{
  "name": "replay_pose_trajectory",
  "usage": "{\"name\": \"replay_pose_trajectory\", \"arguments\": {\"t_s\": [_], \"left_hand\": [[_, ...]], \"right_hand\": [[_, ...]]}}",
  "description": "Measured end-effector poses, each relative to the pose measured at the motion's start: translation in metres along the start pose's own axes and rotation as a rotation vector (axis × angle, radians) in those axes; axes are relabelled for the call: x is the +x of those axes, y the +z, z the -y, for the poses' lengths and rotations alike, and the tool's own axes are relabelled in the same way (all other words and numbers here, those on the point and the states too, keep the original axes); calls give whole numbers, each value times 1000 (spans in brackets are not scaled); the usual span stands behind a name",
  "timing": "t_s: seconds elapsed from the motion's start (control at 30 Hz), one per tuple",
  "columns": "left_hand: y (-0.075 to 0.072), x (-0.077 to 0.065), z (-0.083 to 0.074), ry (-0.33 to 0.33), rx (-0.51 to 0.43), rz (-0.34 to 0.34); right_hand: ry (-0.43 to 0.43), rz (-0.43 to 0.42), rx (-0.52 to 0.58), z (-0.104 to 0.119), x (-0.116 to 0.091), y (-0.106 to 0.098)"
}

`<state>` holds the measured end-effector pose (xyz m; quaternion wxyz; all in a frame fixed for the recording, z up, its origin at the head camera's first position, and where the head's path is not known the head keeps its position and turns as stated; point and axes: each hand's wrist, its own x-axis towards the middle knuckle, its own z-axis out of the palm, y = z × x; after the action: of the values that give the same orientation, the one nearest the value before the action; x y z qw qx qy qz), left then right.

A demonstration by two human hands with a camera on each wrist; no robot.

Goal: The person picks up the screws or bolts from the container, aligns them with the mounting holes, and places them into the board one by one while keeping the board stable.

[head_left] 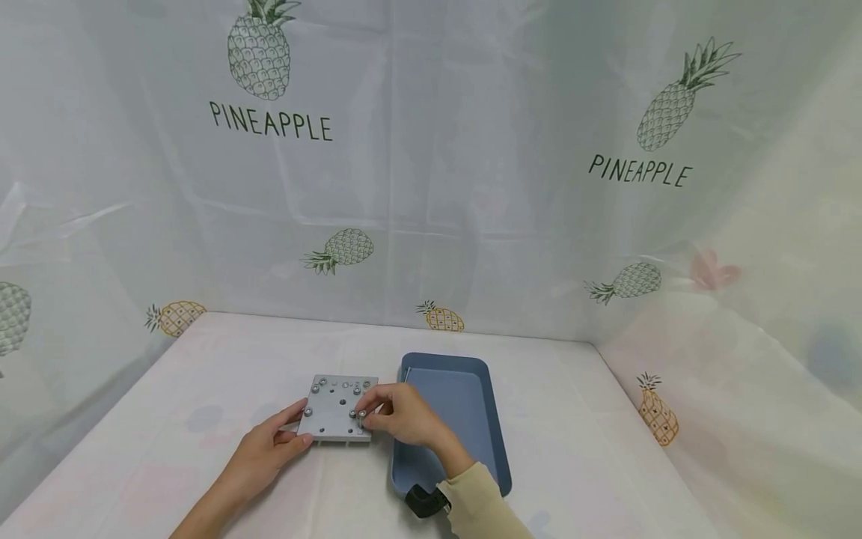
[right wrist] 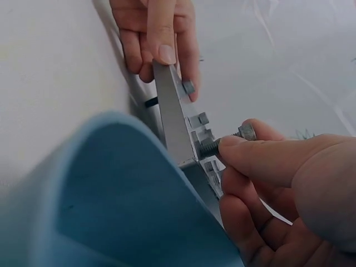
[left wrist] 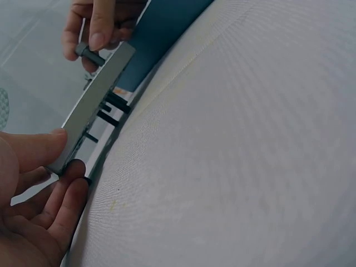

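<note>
A square metal plate (head_left: pixel 330 412) with holes sits left of the tray, several socket-head bolts standing in it. Bolt shanks stick out beneath, as the left wrist view shows. My left hand (head_left: pixel 266 447) grips the plate's left side, thumb on the near edge. Between thumb and fingers, my right hand (head_left: pixel 405 413) pinches a bolt (right wrist: pixel 246 132) at the plate's right side. That bolt's threaded end is at the plate's face; in the right wrist view its head stands well clear of it. Whether the tip is inside a hole I cannot tell.
A blue tray (head_left: pixel 465 408) lies right of the plate, under my right forearm. Along its far left inner side is a thin rod-like thing (head_left: pixel 407 374). A black wrist device (head_left: pixel 424 501) hangs over the tray's near edge. Pineapple-print curtain (head_left: pixel 438 187) surrounds the white-covered table (head_left: pixel 559 449).
</note>
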<state>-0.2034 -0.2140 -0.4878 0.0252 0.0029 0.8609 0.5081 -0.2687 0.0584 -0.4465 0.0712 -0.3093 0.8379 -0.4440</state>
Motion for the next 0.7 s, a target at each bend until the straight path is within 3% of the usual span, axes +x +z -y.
{"name": "replay_pose_trajectory", "arguments": {"t_s": [0.7], "left_hand": [[0,-1,0,17,-11,-1]], "right_hand": [[16,-24,-73,7,-3,5]]}}
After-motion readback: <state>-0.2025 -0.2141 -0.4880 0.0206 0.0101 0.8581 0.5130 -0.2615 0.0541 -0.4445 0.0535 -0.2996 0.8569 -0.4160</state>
